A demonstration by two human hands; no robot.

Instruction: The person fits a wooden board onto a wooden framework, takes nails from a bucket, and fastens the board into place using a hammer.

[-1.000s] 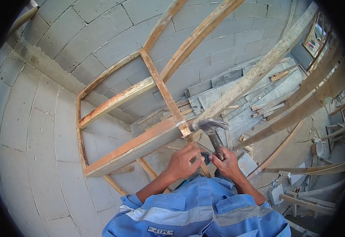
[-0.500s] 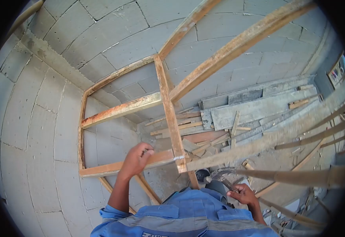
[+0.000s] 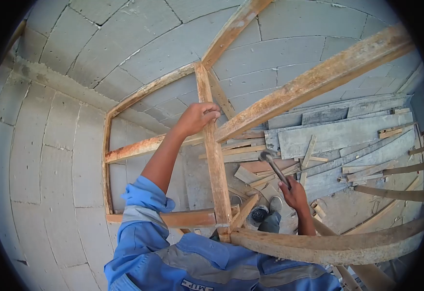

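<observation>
My left hand (image 3: 198, 119) is closed at the upright wooden beam (image 3: 215, 169), near where the long slanting beam (image 3: 314, 82) meets it; its fingers are pinched together, and whatever is between them is too small to name. Lower right, my right hand (image 3: 295, 195) grips the handle of a hammer (image 3: 273, 167), whose metal head points up and left. The hammer is clear of the wood frame. A reddish-stained crossbar (image 3: 134, 149) runs left behind my left forearm, and a lower rail (image 3: 192, 218) joins the upright's foot.
Grey block walls (image 3: 47, 179) rise on the left and ahead. Planks and boards (image 3: 328, 136) lie piled on the floor below. A dark bucket (image 3: 259, 215) is near my shoe (image 3: 275, 204). A thick beam (image 3: 328, 246) crosses in front of my body at the right.
My left hand has risen from the lower rail to the upper part of the upright. The hammer, earlier low beside my body, is now raised and held further forward. The view has shifted.
</observation>
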